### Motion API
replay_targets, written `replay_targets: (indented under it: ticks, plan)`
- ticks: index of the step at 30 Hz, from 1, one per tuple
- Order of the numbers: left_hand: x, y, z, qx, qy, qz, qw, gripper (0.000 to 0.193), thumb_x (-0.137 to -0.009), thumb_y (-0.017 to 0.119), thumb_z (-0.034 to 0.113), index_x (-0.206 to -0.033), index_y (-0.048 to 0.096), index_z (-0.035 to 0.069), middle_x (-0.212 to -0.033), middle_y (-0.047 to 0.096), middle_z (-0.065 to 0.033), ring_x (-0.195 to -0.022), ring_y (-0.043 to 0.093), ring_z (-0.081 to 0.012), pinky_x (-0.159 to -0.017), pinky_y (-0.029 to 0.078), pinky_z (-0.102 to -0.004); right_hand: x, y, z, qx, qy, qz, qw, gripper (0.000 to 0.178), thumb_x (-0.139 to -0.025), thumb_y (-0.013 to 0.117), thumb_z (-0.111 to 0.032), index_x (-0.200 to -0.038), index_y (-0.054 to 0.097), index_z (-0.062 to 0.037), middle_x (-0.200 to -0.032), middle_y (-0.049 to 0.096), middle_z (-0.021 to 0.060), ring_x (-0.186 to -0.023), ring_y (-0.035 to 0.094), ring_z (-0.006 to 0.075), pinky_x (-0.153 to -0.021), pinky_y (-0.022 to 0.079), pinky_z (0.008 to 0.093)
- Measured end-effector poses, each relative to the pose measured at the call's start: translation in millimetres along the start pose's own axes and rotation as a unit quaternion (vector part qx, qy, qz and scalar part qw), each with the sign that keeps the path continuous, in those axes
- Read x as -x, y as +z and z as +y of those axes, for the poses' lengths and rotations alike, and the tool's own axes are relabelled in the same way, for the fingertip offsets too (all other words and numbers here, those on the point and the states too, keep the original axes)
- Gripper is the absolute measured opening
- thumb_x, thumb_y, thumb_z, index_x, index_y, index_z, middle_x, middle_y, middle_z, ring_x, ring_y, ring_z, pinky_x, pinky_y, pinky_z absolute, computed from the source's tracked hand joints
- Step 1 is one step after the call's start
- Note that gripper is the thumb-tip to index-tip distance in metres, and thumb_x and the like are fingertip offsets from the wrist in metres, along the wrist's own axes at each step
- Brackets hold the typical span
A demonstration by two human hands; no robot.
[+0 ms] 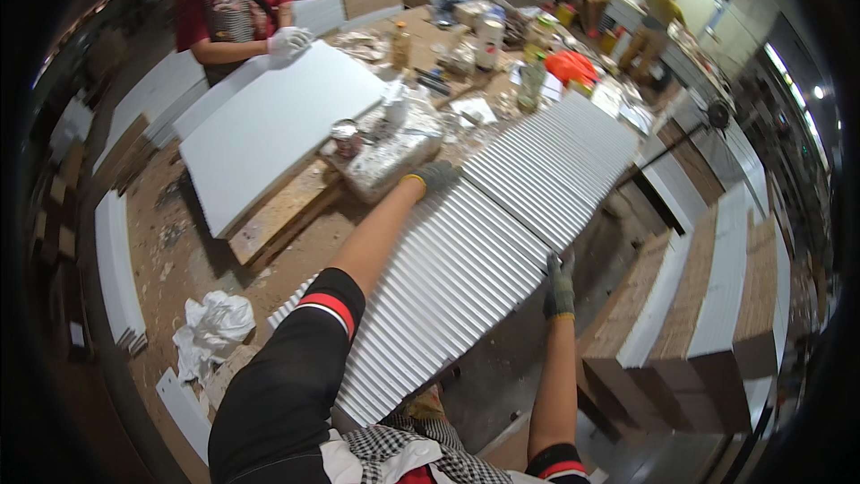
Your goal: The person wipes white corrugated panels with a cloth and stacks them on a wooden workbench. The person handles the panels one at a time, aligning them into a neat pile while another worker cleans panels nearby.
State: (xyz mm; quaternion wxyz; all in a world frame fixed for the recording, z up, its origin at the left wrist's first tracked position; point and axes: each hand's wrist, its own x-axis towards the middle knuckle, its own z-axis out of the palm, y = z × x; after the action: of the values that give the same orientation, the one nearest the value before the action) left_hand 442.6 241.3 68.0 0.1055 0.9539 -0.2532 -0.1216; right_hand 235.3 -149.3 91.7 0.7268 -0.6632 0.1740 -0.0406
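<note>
Two ribbed, silvery-white panels lie end to end in front of me, a near panel (pixel 448 260) and a far panel (pixel 564 157), with a dark seam between them. My left hand (pixel 436 177), in a grey glove with a yellow cuff, is closed at the near panel's left edge by the seam. At the opposite edge, my right hand (pixel 559 287), in a similar glove, grips the panel's corner near the seam. The undersides of both hands are hidden.
Across the table a person in red with white gloves (pixel 288 43) touches a smooth white board (pixel 278 125). A messy block (pixel 381 148) holds a tin. Stacked boards (pixel 690 305) stand at right; a white plastic bag (pixel 213 327) lies at left. Another person works far back.
</note>
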Motion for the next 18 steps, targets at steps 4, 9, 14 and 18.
replay_targets:
  ticks: [4,9,14,18]
  plan:
    - [-0.5,-6.0,25.7,-0.111,0.097,-0.048,0.988,0.047,-0.108,0.033,0.007,-0.154,0.042,0.003,-0.160,0.044,-0.0162,-0.150,0.041,-0.0271,-0.125,0.033,-0.0323,-27.9,4.9,10.7,0.208,-0.034,-0.003,0.978,0.073,-0.095,0.058,-0.008,-0.162,0.032,-0.0061,-0.165,0.031,0.0216,-0.147,0.040,0.0346,-0.119,0.035,0.0363]
    - [20.5,-36.3,30.8,0.161,-0.123,0.064,0.977,0.049,-0.110,0.043,0.026,-0.153,0.044,0.004,-0.159,0.046,-0.0132,-0.147,0.042,-0.0203,-0.123,0.034,-0.0294,-7.9,-25.1,4.2,0.186,0.050,-0.085,0.978,0.079,-0.097,0.067,-0.027,-0.163,0.029,-0.0064,-0.168,0.029,0.0138,-0.150,0.035,0.0301,-0.118,0.035,0.0311]
    - [-37.9,-21.2,11.1,-0.025,0.006,-0.005,1.000,0.045,-0.110,0.045,0.023,-0.154,0.048,0.013,-0.158,0.050,-0.0105,-0.141,0.051,-0.0252,-0.119,0.039,-0.0352,-42.4,-29.6,-30.6,0.332,-0.038,-0.117,0.935,0.075,-0.098,0.062,-0.014,-0.164,0.027,-0.0087,-0.171,0.025,0.0153,-0.156,0.028,0.0295,-0.123,0.032,0.0350]
    - [-74.0,-7.4,14.5,0.163,-0.024,-0.018,0.986,0.042,-0.110,0.042,0.017,-0.150,0.053,0.011,-0.156,0.052,-0.0125,-0.143,0.049,-0.0255,-0.119,0.039,-0.0354,-71.0,3.6,-36.6,0.105,0.039,-0.002,0.994,0.089,-0.102,0.061,-0.052,-0.168,0.013,-0.0157,-0.168,0.029,0.0137,-0.151,0.034,0.0277,-0.118,0.033,0.0406]
